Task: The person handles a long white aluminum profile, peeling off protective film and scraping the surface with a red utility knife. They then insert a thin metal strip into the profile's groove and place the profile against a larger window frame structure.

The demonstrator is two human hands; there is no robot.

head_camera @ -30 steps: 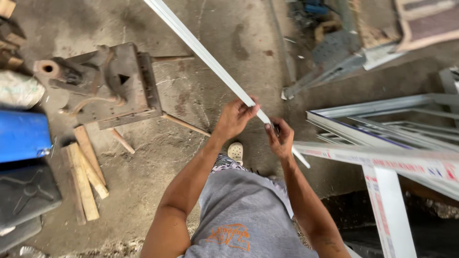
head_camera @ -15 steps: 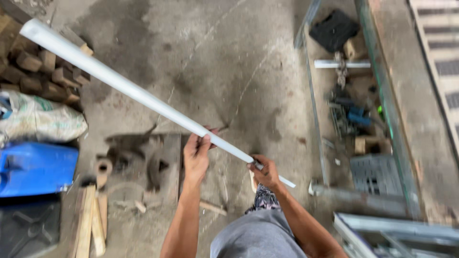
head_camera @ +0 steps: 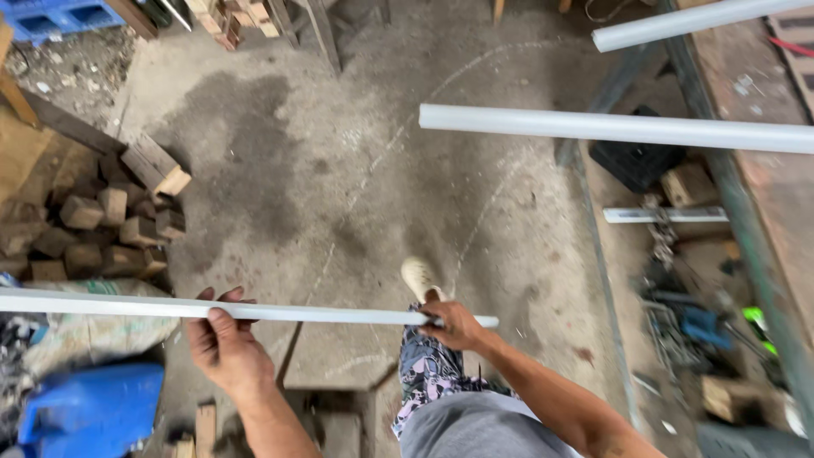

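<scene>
White and long, the strip is lying level across my front, running from the left edge of the head view to a short way past my right hand. I am carrying it with both hands well apart along its length, which I judge is keeping such a thin, long piece from sagging or swinging as I am stepping forward, my shoe showing just beyond it. My left hand is gripping from below, thumb curled over the near edge and fingers wrapped round the far side. My right hand is closing round the strip near its end, fingers folded tight on it.

Ahead and to the right, two more pale lengths are sticking out over the concrete floor, apparently resting on a bench whose top I am only partly seeing; laid that way, their ends are hanging free.

For containers: a blue plastic tub is sitting at the lower left, and I cannot tell what is in it. Beside it a pale sack is lying bulging, its contents hidden. Wooden blocks are piled loose against the left side, not boxed. Under the bench, a heap of tools and metal scraps is lying in a jumble, too blurred to sort out.
</scene>
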